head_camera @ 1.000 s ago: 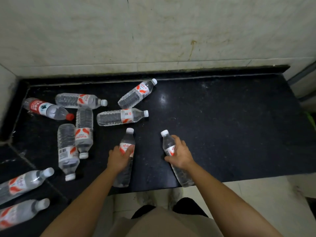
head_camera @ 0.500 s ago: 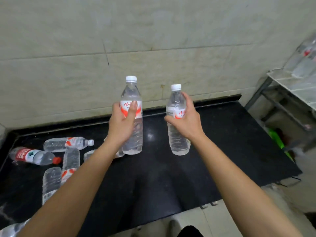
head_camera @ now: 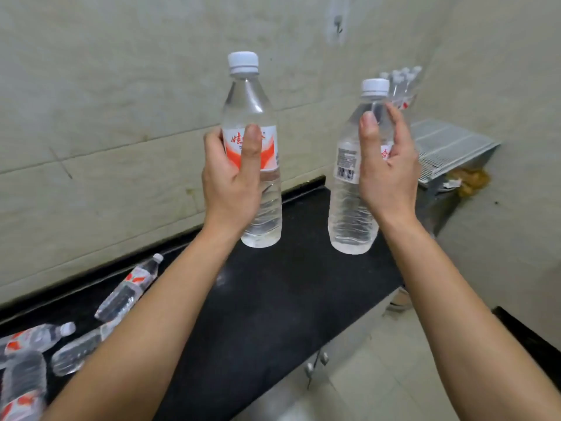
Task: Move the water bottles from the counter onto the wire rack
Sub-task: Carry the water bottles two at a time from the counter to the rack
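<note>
My left hand (head_camera: 230,180) grips an upright clear water bottle (head_camera: 249,107) with a white cap and a red-and-white label, held in the air above the black counter (head_camera: 273,299). My right hand (head_camera: 388,174) holds a second upright bottle (head_camera: 352,208) at about the same height, its barcode facing me. Several more bottles (head_camera: 127,293) lie on their sides at the counter's left end. The white wire rack (head_camera: 449,144) stands to the right, beyond the counter's end, with several upright bottles (head_camera: 402,83) at its back.
A tiled wall runs behind the counter and turns a corner behind the rack. Brown and white litter (head_camera: 467,180) lies under the rack. Pale floor tiles (head_camera: 379,375) and a cabinet front with handles (head_camera: 315,363) show below the counter's edge.
Both hands have lifted their bottles off the counter and carried them upright toward the right. My view has swung right, so the wire rack now shows closer.
</note>
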The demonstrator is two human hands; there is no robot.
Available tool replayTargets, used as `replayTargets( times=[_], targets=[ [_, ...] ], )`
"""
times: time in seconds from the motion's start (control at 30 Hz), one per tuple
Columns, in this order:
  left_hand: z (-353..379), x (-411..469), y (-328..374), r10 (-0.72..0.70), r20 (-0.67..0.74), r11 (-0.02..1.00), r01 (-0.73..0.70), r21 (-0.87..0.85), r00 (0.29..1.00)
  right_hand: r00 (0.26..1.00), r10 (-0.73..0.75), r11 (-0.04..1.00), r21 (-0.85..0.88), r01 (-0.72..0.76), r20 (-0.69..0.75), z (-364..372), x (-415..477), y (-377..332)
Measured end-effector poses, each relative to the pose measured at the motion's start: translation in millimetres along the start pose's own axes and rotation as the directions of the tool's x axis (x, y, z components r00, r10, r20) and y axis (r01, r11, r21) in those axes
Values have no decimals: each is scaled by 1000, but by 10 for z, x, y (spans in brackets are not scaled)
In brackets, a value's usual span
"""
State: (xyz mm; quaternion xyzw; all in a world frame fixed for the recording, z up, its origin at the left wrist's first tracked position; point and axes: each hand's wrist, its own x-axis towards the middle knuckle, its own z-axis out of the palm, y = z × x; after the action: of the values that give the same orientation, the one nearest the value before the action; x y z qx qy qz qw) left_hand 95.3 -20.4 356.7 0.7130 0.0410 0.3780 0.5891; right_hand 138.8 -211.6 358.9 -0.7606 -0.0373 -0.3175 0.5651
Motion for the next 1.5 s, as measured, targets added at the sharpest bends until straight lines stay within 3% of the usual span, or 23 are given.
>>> replayTargets(
  times=[0.1, 0.37, 0.57, 0.73, 1.2, 1.33, 1.5],
  targets=[
    [644, -215, 169, 39, 29, 999, -39, -7, 999, 999, -24, 1000, -16, 23, -38, -565, 291, 271],
    [2559, -915, 309, -37, 124, 990, 53, -132, 992, 994, 4, 999, -36, -8, -109, -2096, 1135, 1258],
    [3478, -940, 320, -28, 217, 987, 61, -147, 976, 982, 41, 999, -24, -46, -184, -2602, 1696, 1825],
    [4212, -730, 77, -10, 228, 985, 49, -166, 974, 982, 54, 998, -3, -56, -183, -2595, 2185, 2323],
    [6364, 638, -833, -47, 342, 975, 118, -190, 939, 998, 56, 994, -88, -56, -8, -2064, 4423, 3563],
    [6725, 953, -978, -62, 404, 989, 111, -100, 913, 996, 70, 994, -91, -65, 52, -1934, 4915, 3910],
    [7140, 1281, -1365, -100, 379, 994, 79, 68, 920, 987, 57, 995, -84, -45, 151, -1677, 5614, 4440]
  ],
)
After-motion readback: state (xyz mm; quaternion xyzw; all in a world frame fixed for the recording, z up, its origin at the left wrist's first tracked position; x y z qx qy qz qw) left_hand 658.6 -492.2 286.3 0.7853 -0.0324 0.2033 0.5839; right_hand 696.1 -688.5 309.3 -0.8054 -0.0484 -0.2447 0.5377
